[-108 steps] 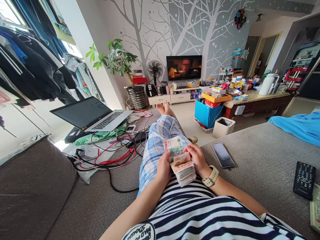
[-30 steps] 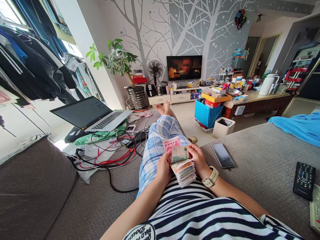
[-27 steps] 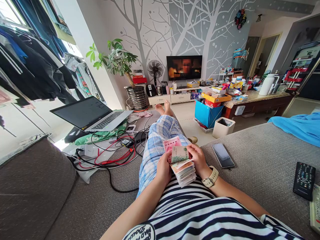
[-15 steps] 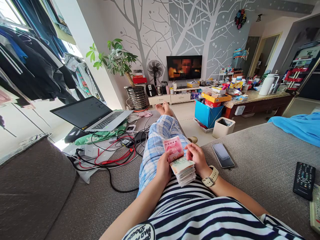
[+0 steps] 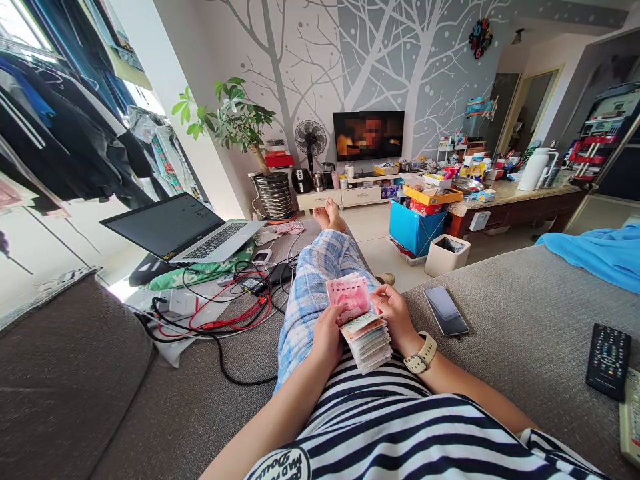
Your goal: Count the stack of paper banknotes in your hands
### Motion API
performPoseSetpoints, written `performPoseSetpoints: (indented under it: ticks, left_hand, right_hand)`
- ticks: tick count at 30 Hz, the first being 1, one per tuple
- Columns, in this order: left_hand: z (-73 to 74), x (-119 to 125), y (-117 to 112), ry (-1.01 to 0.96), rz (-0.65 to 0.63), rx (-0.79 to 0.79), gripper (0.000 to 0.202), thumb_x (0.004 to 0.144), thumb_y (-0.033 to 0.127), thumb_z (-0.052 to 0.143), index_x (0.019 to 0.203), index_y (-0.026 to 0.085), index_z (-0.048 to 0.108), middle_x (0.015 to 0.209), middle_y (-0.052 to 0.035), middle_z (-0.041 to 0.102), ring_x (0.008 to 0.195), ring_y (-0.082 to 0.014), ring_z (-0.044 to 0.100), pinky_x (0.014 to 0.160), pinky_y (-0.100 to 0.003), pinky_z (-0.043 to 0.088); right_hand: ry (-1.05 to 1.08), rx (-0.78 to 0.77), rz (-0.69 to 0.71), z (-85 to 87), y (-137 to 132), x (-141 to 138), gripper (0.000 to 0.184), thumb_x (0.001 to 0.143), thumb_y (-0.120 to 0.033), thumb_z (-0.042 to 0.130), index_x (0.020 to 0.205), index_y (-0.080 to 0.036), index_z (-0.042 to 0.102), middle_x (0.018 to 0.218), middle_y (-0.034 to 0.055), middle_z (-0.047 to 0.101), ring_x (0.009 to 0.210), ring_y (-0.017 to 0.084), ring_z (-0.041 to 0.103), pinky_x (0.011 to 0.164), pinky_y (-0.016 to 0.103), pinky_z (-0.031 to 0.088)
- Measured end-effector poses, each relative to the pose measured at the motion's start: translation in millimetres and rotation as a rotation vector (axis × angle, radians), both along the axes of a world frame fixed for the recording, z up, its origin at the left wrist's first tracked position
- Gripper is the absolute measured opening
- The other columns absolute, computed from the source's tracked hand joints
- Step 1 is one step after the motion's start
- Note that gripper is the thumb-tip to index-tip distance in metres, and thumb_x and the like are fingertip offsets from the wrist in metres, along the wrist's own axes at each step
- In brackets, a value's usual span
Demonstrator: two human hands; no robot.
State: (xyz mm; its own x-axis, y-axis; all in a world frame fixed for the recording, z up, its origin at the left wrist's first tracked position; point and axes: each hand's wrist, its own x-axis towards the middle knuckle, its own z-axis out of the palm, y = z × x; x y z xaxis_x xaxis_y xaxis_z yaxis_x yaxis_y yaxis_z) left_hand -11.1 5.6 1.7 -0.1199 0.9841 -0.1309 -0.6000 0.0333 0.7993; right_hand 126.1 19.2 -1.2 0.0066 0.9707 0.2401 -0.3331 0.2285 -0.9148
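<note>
A thick stack of banknotes [image 5: 367,347] rests above my lap, its lower part bent down toward my striped shirt. My left hand [image 5: 330,330] is closed around the stack's left side, thumb on top. Pink banknotes [image 5: 349,299] stand up at the far end, slightly fanned, with printed faces toward me. My right hand [image 5: 395,313], wearing a cream-strapped watch [image 5: 421,353], pinches the right edge of the front pink banknote; its fingertips are partly hidden. Greenish and brownish notes show on top of the bent part.
On the grey sofa lie a phone [image 5: 446,311] and a remote control [image 5: 608,361] to the right. Tangled cables [image 5: 255,287] and an open laptop [image 5: 220,240] are at left. A blue bin [image 5: 417,228] and white wastebasket [image 5: 447,255] stand on the floor ahead.
My right fingers have moved from just beside the pink notes onto their right edge. The pink notes at the far end now show more fanned, and the feet have shifted slightly.
</note>
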Motion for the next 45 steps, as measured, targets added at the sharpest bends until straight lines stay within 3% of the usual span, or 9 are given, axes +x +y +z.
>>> performPoseSetpoints:
  ticks: [7, 13, 20, 30, 45]
  left_hand:
    - [-0.8, -0.7, -0.9, 0.009, -0.078, 0.013, 0.021, 0.059, 0.024, 0.077, 0.075, 0.016, 0.066, 0.068, -0.0034, 0.069, 0.06, -0.0165, 0.061, 0.064, -0.031, 0.05]
    - [1.2, -0.5, -3.3, 0.025, -0.081, 0.002, 0.022, 0.055, 0.019, 0.078, 0.073, 0.016, 0.065, 0.064, -0.0016, 0.067, 0.053, -0.0134, 0.058, 0.061, -0.029, 0.049]
    - [-1.8, -0.3, -1.7, 0.014, -0.09, 0.007, 0.021, 0.057, 0.02, 0.077, 0.073, 0.015, 0.066, 0.069, -0.0038, 0.07, 0.058, -0.0153, 0.062, 0.064, -0.03, 0.05]
    - [-11.4, -1.2, 6.5, -0.07, 0.007, -0.012, 0.02, 0.064, 0.029, 0.073, 0.074, 0.013, 0.067, 0.073, -0.0053, 0.071, 0.062, -0.0171, 0.063, 0.067, -0.031, 0.051]
    - [-8.8, -0.3, 6.6, -0.06, 0.016, -0.027, 0.022, 0.062, 0.03, 0.072, 0.074, 0.014, 0.066, 0.068, -0.0036, 0.069, 0.059, -0.0161, 0.061, 0.064, -0.03, 0.05]
  right_hand:
    - [-0.032, -0.033, -0.051, -7.7, 5.7, 1.1, 0.027, 0.076, -0.04, 0.068, 0.087, -0.022, 0.05, 0.056, -0.0067, 0.05, 0.05, 0.011, 0.043, 0.05, 0.024, 0.033]
    - [-0.109, 0.08, -0.055, -9.1, 4.8, 1.1, 0.033, 0.087, -0.047, 0.054, 0.067, -0.022, 0.047, 0.058, -0.0033, 0.043, 0.052, 0.013, 0.039, 0.051, 0.027, 0.033]
    - [-0.118, 0.118, -0.07, -14.7, 9.5, 1.4, 0.022, 0.086, -0.041, 0.056, 0.073, -0.024, 0.055, 0.068, 0.0009, 0.053, 0.062, 0.018, 0.047, 0.058, 0.03, 0.04]
    - [-0.143, 0.14, -0.111, -17.6, 10.7, 1.6, 0.026, 0.088, -0.046, 0.053, 0.075, -0.023, 0.057, 0.068, 0.0024, 0.054, 0.066, 0.02, 0.05, 0.059, 0.031, 0.042]
    - [-0.152, 0.15, -0.09, 0.5, -4.4, 2.4, 0.033, 0.089, -0.041, 0.053, 0.064, -0.022, 0.046, 0.059, -0.003, 0.04, 0.056, 0.014, 0.034, 0.053, 0.028, 0.03]
